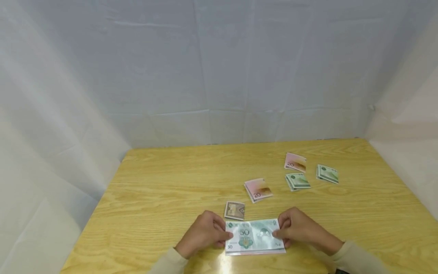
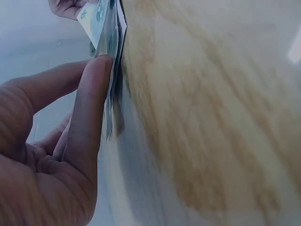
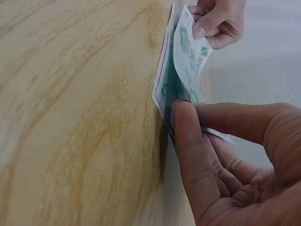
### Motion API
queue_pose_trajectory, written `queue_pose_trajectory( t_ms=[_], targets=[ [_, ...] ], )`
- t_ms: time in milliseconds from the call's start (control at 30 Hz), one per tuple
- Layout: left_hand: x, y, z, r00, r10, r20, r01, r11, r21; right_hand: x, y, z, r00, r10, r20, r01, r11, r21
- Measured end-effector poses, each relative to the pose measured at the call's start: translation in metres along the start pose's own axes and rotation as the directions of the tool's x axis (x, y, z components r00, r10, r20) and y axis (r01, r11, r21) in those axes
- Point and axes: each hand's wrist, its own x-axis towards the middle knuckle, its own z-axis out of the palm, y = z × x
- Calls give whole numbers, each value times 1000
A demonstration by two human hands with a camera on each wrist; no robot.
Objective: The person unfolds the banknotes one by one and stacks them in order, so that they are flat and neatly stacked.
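A small stack of play banknotes (image 1: pixel 253 238), with a green 50 on top, is held flat near the table's front edge. My left hand (image 1: pixel 209 232) pinches its left end between thumb and fingers, and my right hand (image 1: pixel 297 231) pinches the right end. Below the top note, a thin pinkish edge peeks out. In the right wrist view the top banknote (image 3: pixel 193 61) bows away from the notes beneath it. Just beyond the stack lies a folded brown banknote (image 1: pixel 234 211). How many notes are in the stack I cannot tell.
Farther back on the wooden table (image 1: pixel 164 179) lie a folded pink 20 note (image 1: pixel 258 189) and another pink 20 note (image 1: pixel 295 162). Two folded green notes, a nearer one (image 1: pixel 297 181) and a right one (image 1: pixel 327 174), lie beside them. White sheeting (image 1: pixel 219 76) hangs behind and at both sides.
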Motion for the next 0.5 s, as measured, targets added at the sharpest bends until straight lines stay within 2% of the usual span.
queue_pose_trajectory(
  t_ms=[200, 500],
  targets=[
    [-1, 2, 0, 1000, 23, 3, -23, 995, 101, -1, -2, 3, 1000, -6, -5, 6, 999, -47],
    [3, -1, 0, 998, 60, -15, -54, 964, 260, -1, -2, 5, 1000, -11, -19, 8, 989, -145]
  ],
)
